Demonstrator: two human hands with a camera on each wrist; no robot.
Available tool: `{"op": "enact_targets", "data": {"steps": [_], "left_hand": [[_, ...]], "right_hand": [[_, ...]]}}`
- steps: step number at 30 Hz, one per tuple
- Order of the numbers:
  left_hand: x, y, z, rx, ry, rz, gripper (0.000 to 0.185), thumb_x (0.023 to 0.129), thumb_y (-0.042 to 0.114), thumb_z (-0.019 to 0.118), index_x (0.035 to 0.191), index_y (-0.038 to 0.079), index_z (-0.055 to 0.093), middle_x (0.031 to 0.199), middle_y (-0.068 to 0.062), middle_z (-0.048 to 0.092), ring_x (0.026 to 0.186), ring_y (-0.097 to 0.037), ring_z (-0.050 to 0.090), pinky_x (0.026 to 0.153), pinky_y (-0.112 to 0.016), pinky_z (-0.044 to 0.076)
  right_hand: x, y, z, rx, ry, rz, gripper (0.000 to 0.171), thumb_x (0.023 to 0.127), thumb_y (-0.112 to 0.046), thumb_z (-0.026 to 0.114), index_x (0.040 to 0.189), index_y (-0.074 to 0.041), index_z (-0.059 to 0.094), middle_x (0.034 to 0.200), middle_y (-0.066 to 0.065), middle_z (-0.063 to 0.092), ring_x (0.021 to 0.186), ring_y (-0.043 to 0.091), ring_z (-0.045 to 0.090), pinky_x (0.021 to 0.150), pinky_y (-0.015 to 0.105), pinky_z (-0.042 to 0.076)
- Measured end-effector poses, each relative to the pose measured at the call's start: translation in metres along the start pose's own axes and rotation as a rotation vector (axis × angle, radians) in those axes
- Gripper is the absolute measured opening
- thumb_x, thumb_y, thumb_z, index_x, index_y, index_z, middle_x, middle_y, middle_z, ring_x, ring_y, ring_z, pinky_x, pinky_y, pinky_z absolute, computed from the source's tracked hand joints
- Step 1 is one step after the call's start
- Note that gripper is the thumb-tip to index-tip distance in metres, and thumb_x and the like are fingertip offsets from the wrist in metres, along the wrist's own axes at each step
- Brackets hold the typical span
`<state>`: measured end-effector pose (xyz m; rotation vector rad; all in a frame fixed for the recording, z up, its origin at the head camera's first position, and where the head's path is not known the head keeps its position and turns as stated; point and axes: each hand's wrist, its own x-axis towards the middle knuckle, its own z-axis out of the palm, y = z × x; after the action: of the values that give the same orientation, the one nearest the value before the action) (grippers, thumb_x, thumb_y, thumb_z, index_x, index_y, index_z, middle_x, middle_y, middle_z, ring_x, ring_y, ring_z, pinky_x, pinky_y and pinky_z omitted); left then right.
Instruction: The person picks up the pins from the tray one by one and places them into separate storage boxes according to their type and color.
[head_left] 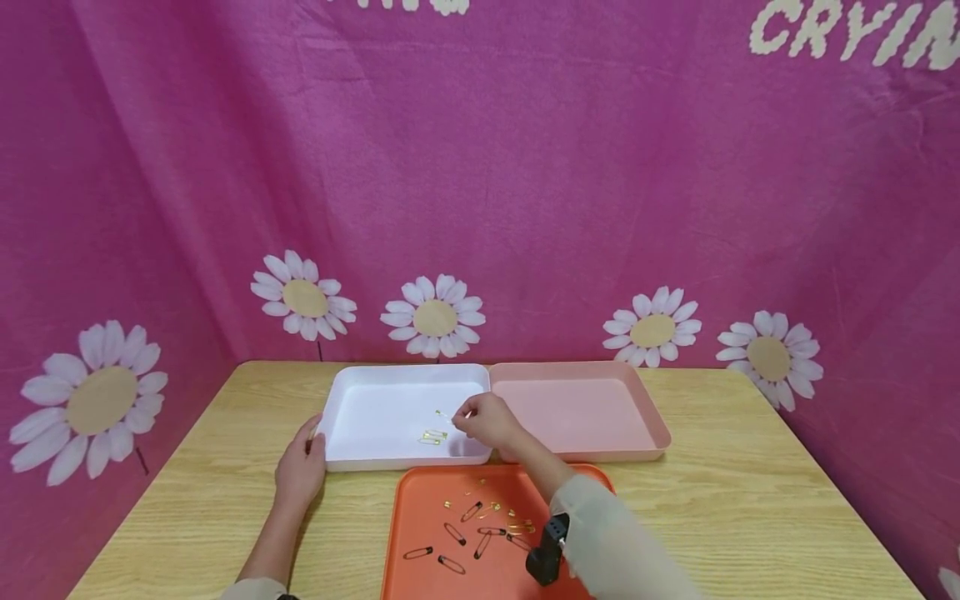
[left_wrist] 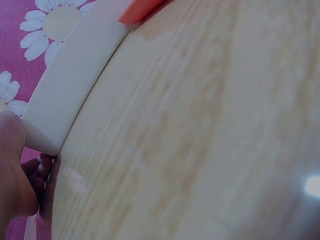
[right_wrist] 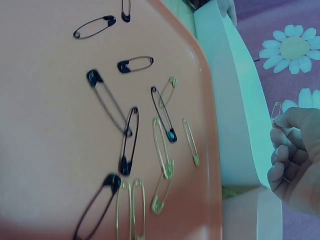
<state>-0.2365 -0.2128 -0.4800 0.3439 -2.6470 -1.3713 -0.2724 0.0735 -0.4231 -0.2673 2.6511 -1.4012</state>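
Observation:
My right hand point(head_left: 486, 419) is over the right part of the white tray point(head_left: 375, 462), pinching a gold safety pin point(right_wrist: 276, 107) between thumb and fingertips. Several gold safety pins point(head_left: 432, 437) lie in that tray just left of the hand. My left hand point(head_left: 300, 471) holds the white tray at its left front corner; in the left wrist view its thumb and curled fingers point(left_wrist: 40, 172) are at the wall's end. Nearer me, the orange tray point(head_left: 397, 508) carries black safety pins point(right_wrist: 131, 142) and gold safety pins point(right_wrist: 190, 142), scattered and partly overlapping.
A pink tray point(head_left: 577, 417) stands against the white tray's right side. All three trays are on a wooden table point(head_left: 750, 500). Behind it hangs a magenta cloth point(head_left: 525, 208) with daisies. My right forearm crosses over the orange tray.

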Motion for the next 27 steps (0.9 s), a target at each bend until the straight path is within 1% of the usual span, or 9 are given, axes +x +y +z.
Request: {"op": "enact_targets", "data": {"steps": [8, 11, 14, 15, 16, 19, 21, 23, 27], "left_hand": [[0.0, 0.0, -0.002, 0.005, -0.005, 0.003, 0.047, 0.1, 0.025, 0.029, 0.145, 0.011, 0.032, 0.132, -0.029, 0.048, 0.123, -0.044, 0.042, 0.105, -0.058, 0.029], [0.0, 0.0, -0.001, -0.009, -0.004, 0.007, 0.048, 0.1, 0.026, 0.029, 0.145, 0.012, 0.033, 0.133, -0.029, 0.048, 0.124, -0.044, 0.042, 0.105, -0.058, 0.029], [0.0, 0.0, 0.001, -0.022, 0.012, 0.021, 0.048, 0.099, 0.028, 0.03, 0.144, 0.012, 0.035, 0.131, -0.029, 0.049, 0.123, -0.045, 0.043, 0.104, -0.059, 0.029], [0.0, 0.0, 0.002, -0.015, 0.033, 0.031, 0.047, 0.099, 0.029, 0.03, 0.143, 0.012, 0.036, 0.128, -0.029, 0.051, 0.12, -0.044, 0.045, 0.101, -0.06, 0.032], [0.0, 0.0, 0.002, -0.015, 0.041, 0.034, 0.047, 0.099, 0.029, 0.031, 0.143, 0.012, 0.037, 0.127, -0.029, 0.051, 0.119, -0.045, 0.045, 0.1, -0.06, 0.032], [0.001, 0.0, 0.002, -0.013, 0.05, 0.039, 0.048, 0.099, 0.03, 0.031, 0.142, 0.012, 0.038, 0.125, -0.029, 0.053, 0.117, -0.045, 0.047, 0.099, -0.06, 0.033], [0.001, 0.0, 0.001, -0.008, 0.041, 0.035, 0.047, 0.099, 0.029, 0.03, 0.143, 0.012, 0.037, 0.125, -0.03, 0.052, 0.117, -0.045, 0.046, 0.1, -0.06, 0.032], [0.002, 0.0, 0.0, -0.008, 0.013, 0.025, 0.048, 0.1, 0.028, 0.03, 0.144, 0.011, 0.035, 0.128, -0.03, 0.05, 0.121, -0.045, 0.044, 0.103, -0.06, 0.03], [0.002, 0.001, -0.001, 0.014, -0.001, 0.021, 0.047, 0.101, 0.026, 0.029, 0.145, 0.01, 0.033, 0.131, -0.03, 0.048, 0.123, -0.045, 0.043, 0.105, -0.058, 0.029]], "right_hand": [[0.007, -0.003, 0.015, -0.15, 0.005, -0.057, 0.013, 0.084, -0.015, 0.064, 0.08, -0.003, 0.069, 0.066, 0.0, 0.057, 0.059, 0.011, 0.046, 0.052, 0.02, 0.036], [0.008, -0.004, 0.02, -0.17, 0.008, -0.064, 0.013, 0.085, -0.014, 0.063, 0.079, -0.003, 0.068, 0.066, 0.0, 0.056, 0.059, 0.011, 0.044, 0.053, 0.02, 0.036], [0.008, -0.004, 0.024, -0.186, 0.021, -0.061, 0.013, 0.085, -0.014, 0.063, 0.078, -0.003, 0.068, 0.066, 0.001, 0.057, 0.059, 0.011, 0.044, 0.052, 0.02, 0.035], [0.008, -0.004, 0.025, -0.186, 0.023, -0.058, 0.013, 0.085, -0.013, 0.064, 0.078, -0.003, 0.068, 0.066, 0.001, 0.057, 0.059, 0.011, 0.044, 0.052, 0.02, 0.036], [0.008, -0.004, 0.025, -0.191, 0.026, -0.054, 0.013, 0.085, -0.014, 0.064, 0.078, -0.003, 0.068, 0.067, 0.001, 0.058, 0.059, 0.011, 0.044, 0.053, 0.02, 0.036], [0.008, -0.004, 0.026, -0.207, 0.047, -0.059, 0.013, 0.084, -0.012, 0.063, 0.078, -0.002, 0.068, 0.068, 0.004, 0.06, 0.06, 0.011, 0.045, 0.054, 0.02, 0.037], [0.008, -0.004, 0.028, -0.212, 0.061, -0.043, 0.013, 0.084, -0.012, 0.063, 0.078, -0.003, 0.068, 0.07, 0.004, 0.062, 0.06, 0.012, 0.045, 0.054, 0.021, 0.038], [0.008, -0.004, 0.03, -0.236, 0.074, -0.015, 0.013, 0.085, -0.014, 0.063, 0.078, -0.004, 0.067, 0.071, 0.004, 0.062, 0.061, 0.013, 0.046, 0.055, 0.022, 0.038], [0.006, -0.003, 0.034, -0.318, 0.103, 0.038, 0.013, 0.085, -0.016, 0.062, 0.076, -0.007, 0.065, 0.072, 0.002, 0.062, 0.06, 0.014, 0.047, 0.054, 0.025, 0.037]]}}
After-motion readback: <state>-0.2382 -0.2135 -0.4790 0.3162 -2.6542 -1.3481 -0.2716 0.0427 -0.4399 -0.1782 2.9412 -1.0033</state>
